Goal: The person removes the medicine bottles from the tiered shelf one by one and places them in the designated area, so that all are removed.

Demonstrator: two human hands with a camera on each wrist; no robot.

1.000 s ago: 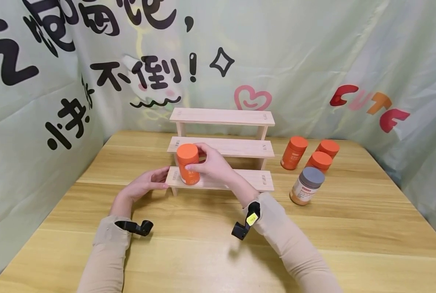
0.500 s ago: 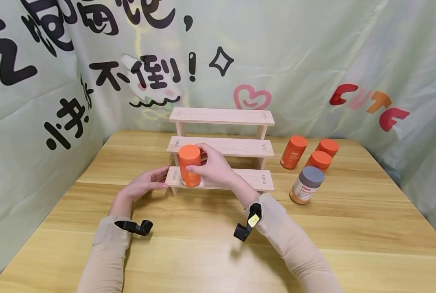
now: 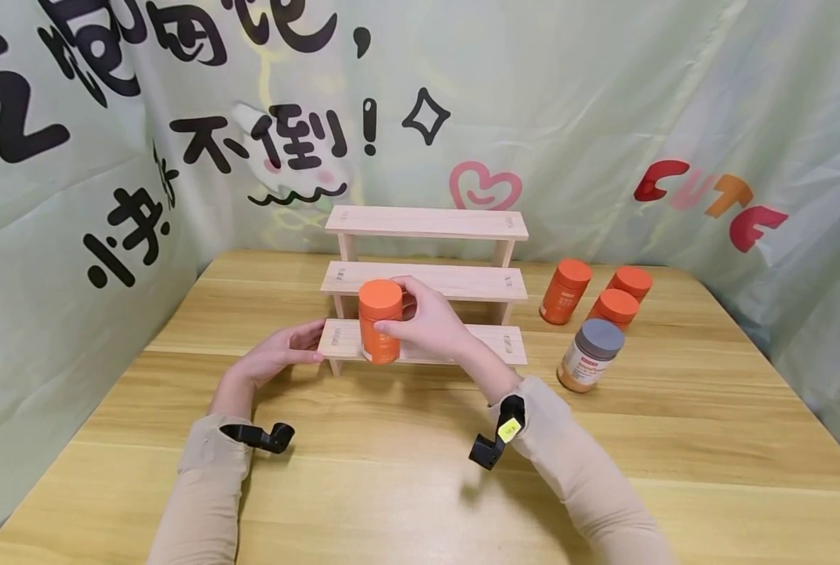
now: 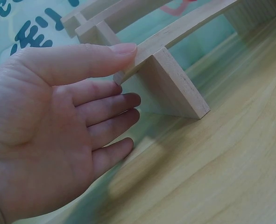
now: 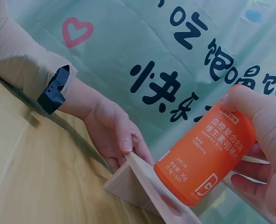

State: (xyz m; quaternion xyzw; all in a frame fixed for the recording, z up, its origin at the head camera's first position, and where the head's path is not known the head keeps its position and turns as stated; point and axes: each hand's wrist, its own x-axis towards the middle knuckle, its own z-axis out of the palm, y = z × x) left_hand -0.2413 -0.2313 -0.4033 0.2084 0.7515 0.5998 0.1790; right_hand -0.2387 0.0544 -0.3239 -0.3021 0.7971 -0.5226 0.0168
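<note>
An orange bottle of chewable vitamin tablets (image 3: 380, 329) with an orange lid is gripped by my right hand (image 3: 430, 318), thumb in front and fingers behind. It stands roughly upright over the front edge of the lowest step of a three-tier wooden display shelf (image 3: 427, 281). Whether its base touches the step cannot be told. In the right wrist view, white print shows on the bottle (image 5: 208, 147). At the left end of that lowest step, my left hand (image 3: 285, 351) holds the board between thumb and index finger; its other fingers extend loosely below, as the left wrist view shows.
Right of the shelf stand several more orange bottles (image 3: 565, 292) and a jar with a grey lid (image 3: 590, 355). The wooden table (image 3: 363, 486) meets a printed fabric backdrop (image 3: 568, 102) behind and on the left.
My right hand has carried the orange bottle rightward and slightly toward me along the lowest step. My left hand has stayed at the step's left end.
</note>
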